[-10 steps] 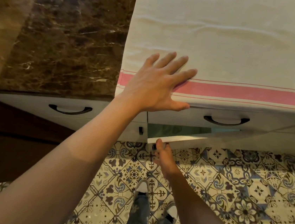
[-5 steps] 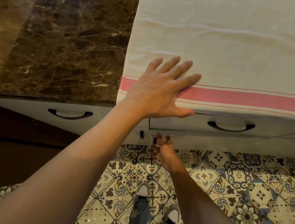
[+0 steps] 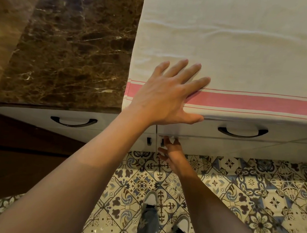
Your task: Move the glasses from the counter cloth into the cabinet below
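Observation:
A cream counter cloth with a pink stripe covers the right part of the counter; no glasses show on the part in view. My left hand lies flat on the cloth's front left corner, fingers spread. Below, my right hand touches the top left corner of the white cabinet door, which sits shut against the cabinet front. The fingertips press at the door's edge, holding nothing that I can see.
Dark brown marble counter lies left of the cloth. Two drawers with black handles run under the counter edge. Patterned floor tiles and my shoes are below. A dark wood panel stands at the left.
The cabinet door, ajar a second ago, has swung shut under my right hand. My left hand has stayed flat on the cloth.

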The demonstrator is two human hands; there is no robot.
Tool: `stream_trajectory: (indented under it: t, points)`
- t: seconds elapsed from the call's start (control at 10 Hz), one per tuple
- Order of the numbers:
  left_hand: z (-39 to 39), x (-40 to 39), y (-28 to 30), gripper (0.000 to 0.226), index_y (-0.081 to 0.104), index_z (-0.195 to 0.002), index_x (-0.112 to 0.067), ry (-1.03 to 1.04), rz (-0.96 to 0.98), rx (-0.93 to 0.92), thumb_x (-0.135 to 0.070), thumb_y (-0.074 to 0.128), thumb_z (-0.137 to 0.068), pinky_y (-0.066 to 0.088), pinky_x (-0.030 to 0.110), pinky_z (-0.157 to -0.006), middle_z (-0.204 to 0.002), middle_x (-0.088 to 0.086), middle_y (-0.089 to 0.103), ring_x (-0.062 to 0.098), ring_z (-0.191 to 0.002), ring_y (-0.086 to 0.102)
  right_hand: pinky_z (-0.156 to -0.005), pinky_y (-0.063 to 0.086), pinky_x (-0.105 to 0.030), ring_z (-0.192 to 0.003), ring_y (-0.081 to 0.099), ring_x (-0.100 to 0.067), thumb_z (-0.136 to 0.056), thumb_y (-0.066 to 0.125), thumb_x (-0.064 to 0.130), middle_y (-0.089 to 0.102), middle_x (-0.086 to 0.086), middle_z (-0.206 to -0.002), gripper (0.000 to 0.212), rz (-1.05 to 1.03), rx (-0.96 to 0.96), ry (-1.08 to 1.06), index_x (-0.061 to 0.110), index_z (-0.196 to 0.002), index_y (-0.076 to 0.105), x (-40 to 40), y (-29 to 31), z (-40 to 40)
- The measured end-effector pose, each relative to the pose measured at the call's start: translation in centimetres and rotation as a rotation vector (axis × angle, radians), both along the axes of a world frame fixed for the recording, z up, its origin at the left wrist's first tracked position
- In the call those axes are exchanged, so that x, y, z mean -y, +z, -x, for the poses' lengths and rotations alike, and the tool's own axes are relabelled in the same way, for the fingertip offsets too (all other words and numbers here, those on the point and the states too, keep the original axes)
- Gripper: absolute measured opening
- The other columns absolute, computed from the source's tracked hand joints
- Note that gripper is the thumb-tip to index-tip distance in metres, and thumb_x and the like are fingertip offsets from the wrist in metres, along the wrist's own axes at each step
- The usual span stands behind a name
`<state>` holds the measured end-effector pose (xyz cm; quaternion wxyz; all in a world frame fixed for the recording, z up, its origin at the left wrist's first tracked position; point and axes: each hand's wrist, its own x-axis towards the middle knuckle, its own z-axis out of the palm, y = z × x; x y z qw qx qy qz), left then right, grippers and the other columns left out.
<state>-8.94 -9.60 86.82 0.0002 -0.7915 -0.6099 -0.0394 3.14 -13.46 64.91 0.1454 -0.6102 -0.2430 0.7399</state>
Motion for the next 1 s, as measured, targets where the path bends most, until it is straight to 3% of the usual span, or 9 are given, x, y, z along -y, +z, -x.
stream_trajectory:
  t: [0.2, 0.3, 0.4, 0.5, 0.7, 0.8, 0.9, 1.0]
  points:
    - [0.0, 0.0, 0.0, 0.091, 0.024, -0.154, -0.034, -0.006, -0.006, -0.005, -0.085, 0.034, -0.079, 0.014, 0.053, -0.119, -0.164, 0.003, 0.018, 0.029, -0.150, 0.011, -0.093, 0.052, -0.047, -0.114, 0.058, -0.033, -0.099, 0.055, 0.035, 0.053, -0.006, -0.128, 0.060, -0.057, 0.051, 0.041, 0.026, -0.151, 0.026, 0.6, 1.6, -0.7]
    - [0.0, 0.1, 0.0, 0.090, 0.025, -0.153, -0.033, -0.011, -0.017, 0.000, -0.085, 0.035, -0.080, 0.015, 0.053, -0.119, -0.163, 0.003, 0.019, 0.029, -0.150, 0.012, -0.085, 0.052, -0.039, -0.116, 0.058, -0.041, -0.101, 0.052, 0.032, 0.054, -0.019, -0.135, 0.054, -0.136, 0.134, 0.177, 0.018, -0.149, 0.031, 1.1, 3.0, -1.7]
    - [0.0, 0.2, 0.0, 0.089, 0.025, -0.153, -0.033, -0.019, -0.030, -0.010, -0.084, 0.034, -0.080, 0.016, 0.053, -0.118, -0.163, 0.004, 0.020, 0.030, -0.150, 0.013, -0.099, 0.048, -0.045, -0.117, 0.058, -0.031, -0.100, 0.053, 0.034, 0.054, -0.015, -0.139, 0.054, -0.213, 0.219, 0.337, 0.012, -0.147, 0.036, 1.4, 4.2, -3.0]
    - [0.0, 0.3, 0.2, 0.089, 0.023, -0.153, -0.033, -0.018, -0.020, -0.016, -0.084, 0.033, -0.081, 0.016, 0.054, -0.118, -0.163, 0.004, 0.019, 0.030, -0.150, 0.012, -0.092, 0.048, -0.032, -0.117, 0.055, -0.022, -0.097, 0.056, 0.037, 0.052, -0.009, -0.141, 0.057, -0.292, 0.238, 0.472, 0.012, -0.146, 0.040, 1.3, 6.9, -5.0]
    - [-0.5, 0.6, 0.9, 0.088, 0.011, -0.154, -0.037, 0.007, 0.053, -0.042, -0.081, 0.035, -0.082, 0.011, 0.053, -0.120, -0.165, 0.001, 0.009, 0.028, -0.151, 0.004, -0.099, 0.043, -0.030, -0.125, 0.052, -0.018, -0.095, 0.060, 0.041, 0.054, -0.004, -0.141, 0.054, -0.472, 0.306, 0.717, 0.013, -0.141, 0.051, -0.7, 15.7, -9.0]
    - [-0.9, 1.2, 1.8, 0.082, 0.012, -0.154, -0.038, 0.053, 0.131, 0.034, -0.076, 0.039, -0.086, 0.010, 0.054, -0.119, -0.165, 0.002, 0.009, 0.029, -0.150, 0.005, -0.091, 0.048, -0.028, -0.113, 0.060, -0.015, -0.095, 0.059, 0.040, 0.062, -0.003, -0.132, 0.049, -0.598, 0.385, 0.872, 0.015, -0.136, 0.057, -2.3, 21.5, -11.0]
    - [-1.0, 1.7, 3.7, 0.075, 0.017, -0.153, -0.037, 0.129, 0.071, 0.138, -0.072, 0.037, -0.090, 0.012, 0.053, -0.118, -0.164, 0.003, 0.012, 0.029, -0.150, 0.009, -0.084, 0.055, -0.035, -0.097, 0.067, -0.017, -0.095, 0.057, 0.039, 0.069, -0.002, -0.114, 0.036, -0.719, 0.380, 0.852, 0.017, -0.124, 0.064, -3.5, 27.9, -12.0]
    - [-1.6, 2.6, 6.3, 0.070, 0.020, -0.153, -0.036, 0.224, -0.079, 0.190, -0.068, 0.036, -0.093, 0.012, 0.052, -0.120, -0.165, 0.003, 0.009, 0.029, -0.150, 0.010, -0.090, 0.054, -0.036, -0.098, 0.066, -0.013, -0.094, 0.060, 0.036, 0.070, -0.002, -0.115, 0.034, -0.983, 0.448, 0.651, 0.018, -0.122, 0.065, -4.8, 32.4, -11.8]
